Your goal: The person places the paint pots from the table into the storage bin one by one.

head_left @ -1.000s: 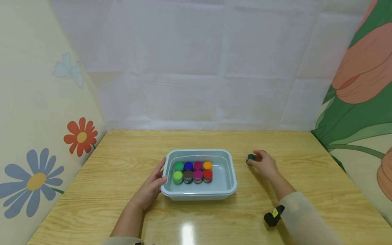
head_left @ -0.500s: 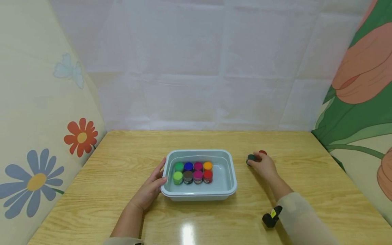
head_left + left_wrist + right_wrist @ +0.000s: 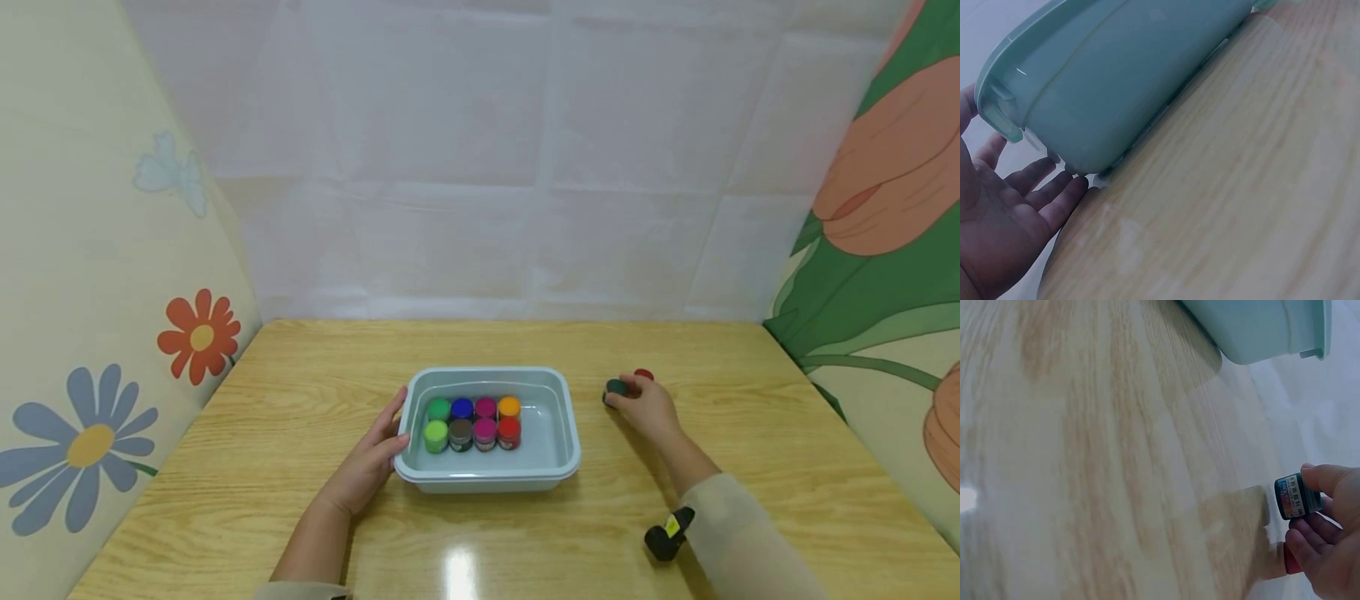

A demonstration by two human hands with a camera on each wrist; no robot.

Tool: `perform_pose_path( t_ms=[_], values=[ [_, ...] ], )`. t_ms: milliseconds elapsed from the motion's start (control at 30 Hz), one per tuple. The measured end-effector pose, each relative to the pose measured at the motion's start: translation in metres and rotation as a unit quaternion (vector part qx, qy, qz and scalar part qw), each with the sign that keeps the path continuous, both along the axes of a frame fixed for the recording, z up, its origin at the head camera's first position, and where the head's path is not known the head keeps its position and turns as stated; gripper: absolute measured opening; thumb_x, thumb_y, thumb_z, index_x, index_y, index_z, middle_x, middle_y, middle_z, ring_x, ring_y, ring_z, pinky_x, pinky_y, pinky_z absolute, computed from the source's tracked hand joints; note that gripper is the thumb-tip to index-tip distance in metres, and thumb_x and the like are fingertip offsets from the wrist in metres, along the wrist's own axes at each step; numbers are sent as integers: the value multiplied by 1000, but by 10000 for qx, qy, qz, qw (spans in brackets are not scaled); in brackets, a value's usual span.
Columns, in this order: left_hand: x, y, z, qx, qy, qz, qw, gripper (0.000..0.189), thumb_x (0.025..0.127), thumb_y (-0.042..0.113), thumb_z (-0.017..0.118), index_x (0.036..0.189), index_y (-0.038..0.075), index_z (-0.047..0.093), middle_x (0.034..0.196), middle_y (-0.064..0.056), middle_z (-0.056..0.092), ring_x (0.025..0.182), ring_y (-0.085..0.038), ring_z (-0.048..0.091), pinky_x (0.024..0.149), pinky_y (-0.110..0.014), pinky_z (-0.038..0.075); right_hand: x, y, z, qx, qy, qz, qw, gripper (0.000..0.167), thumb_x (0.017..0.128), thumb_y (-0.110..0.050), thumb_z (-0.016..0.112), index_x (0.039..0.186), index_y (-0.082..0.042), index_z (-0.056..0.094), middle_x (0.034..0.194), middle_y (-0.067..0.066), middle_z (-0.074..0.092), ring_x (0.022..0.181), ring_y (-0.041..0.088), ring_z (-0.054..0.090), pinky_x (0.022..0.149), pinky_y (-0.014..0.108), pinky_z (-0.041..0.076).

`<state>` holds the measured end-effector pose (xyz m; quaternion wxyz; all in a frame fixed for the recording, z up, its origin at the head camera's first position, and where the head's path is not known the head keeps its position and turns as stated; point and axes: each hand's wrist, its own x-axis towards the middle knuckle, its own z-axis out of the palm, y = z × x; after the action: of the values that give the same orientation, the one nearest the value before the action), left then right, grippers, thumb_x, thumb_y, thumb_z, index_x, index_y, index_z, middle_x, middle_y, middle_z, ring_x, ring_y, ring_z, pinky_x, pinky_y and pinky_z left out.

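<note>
A pale blue-green plastic tub (image 3: 487, 475) stands on the table, holding two rows of small paint jars (image 3: 484, 432) with coloured lids on its left side. My left hand (image 3: 365, 467) holds the tub's left side, the thumb over the rim and fingers against the outer wall, as the left wrist view shows. Right of the tub, my right hand (image 3: 651, 410) pinches a dark green paint jar (image 3: 1297, 496) between thumb and fingers. Whether that jar touches the table is unclear. Just behind those fingers is a red-lidded jar (image 3: 643, 374), mostly hidden by the hand.
The wooden table (image 3: 300, 358) ends at a white cloth backdrop (image 3: 450, 167). Flower-printed panels (image 3: 82, 446) flank both sides. A black wrist device (image 3: 669, 533) sticks out beside the right sleeve. Inside the tub, bare floor shows right of the jars.
The right hand has shifted very slightly, so the red lid behind it now shows; it stays at the dark green jar. The left hand and tub have not moved.
</note>
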<state>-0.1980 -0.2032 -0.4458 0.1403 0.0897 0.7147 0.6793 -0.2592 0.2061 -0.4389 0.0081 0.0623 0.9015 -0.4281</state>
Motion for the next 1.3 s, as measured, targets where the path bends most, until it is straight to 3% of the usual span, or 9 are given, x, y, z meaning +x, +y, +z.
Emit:
perform_pose_path(
  t_ms=[233,467,933,1300],
  values=[
    [0,0,0,-31,13,15,10000,73,99,21,44,159,24,3,163,-24,5,149,-45,16,100,-29,40,3,-1,10,-181,35,177,9997,57,94,-24,64,141,3,46,129,27,57,119,39,55,98,47,47],
    [0,0,0,30,5,5,10000,73,99,20,44,159,24,3,163,-24,4,148,-44,17,95,-23,42,5,-5,23,-155,206,430,9987,59,93,-27,66,140,3,48,131,26,58,118,38,57,97,46,49],
    [0,0,-1,33,11,3,10000,72,99,21,44,159,25,3,164,-23,3,149,-44,15,95,-23,42,11,-20,56,-175,471,748,9959,57,92,-26,68,139,0,51,128,22,62,116,35,60,91,42,52],
    [1,1,2,27,16,-19,10000,72,99,21,43,159,23,3,163,-25,4,148,-45,18,94,-21,43,16,-43,68,-376,496,977,9933,53,90,-22,71,136,0,55,123,20,65,113,34,62,87,38,54]
  ],
)
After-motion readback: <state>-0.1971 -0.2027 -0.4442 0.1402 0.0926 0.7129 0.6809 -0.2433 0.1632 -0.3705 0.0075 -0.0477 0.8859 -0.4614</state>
